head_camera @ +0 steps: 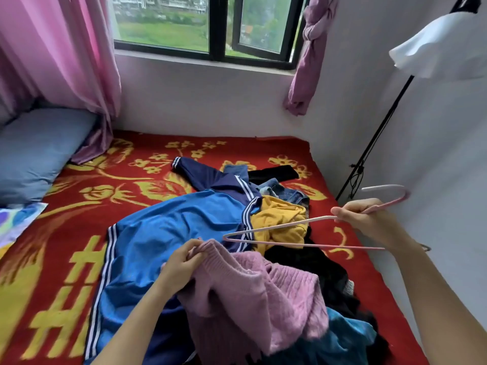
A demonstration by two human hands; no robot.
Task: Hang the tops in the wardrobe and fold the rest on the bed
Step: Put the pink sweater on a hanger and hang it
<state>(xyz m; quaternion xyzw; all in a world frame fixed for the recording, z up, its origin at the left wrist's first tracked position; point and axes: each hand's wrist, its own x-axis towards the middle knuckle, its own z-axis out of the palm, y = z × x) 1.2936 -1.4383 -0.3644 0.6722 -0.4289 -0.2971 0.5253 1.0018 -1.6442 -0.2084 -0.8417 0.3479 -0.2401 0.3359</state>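
Sweater (pixel 263 291), pink and ribbed, lies bunched at the near edge of the bed (pixel 158 164), on top of the clothes pile. The left hand (pixel 181 262) pinches its ribbed hem between thumb and curled fingers and lifts that edge slightly. The rest of the knit sags below and to the right of the grip, over a blue jacket (pixel 171 233) and a black garment (pixel 316 264).

The right hand (pixel 366 217) is held above the bed's right edge, its fingers curled around the neck of a pink hanger (pixel 279 227). The hook sticks out past the hand toward the wall. The hanger's triangle points left, its tip just beside the raised hem but not touching it.

Behind the sweater a yellow top (pixel 279 214) sits under the hanger, with jeans (pixel 290 193) farther back. The jacket spreads across the middle of the bed and has white triple stripes along its sleeves and side.

The red blanket has large yellow characters woven in near the left edge. They are partly covered by the jacket and cut off by the frame, so I cannot read them. A blue pillow (pixel 34 154) lies in the far left corner.
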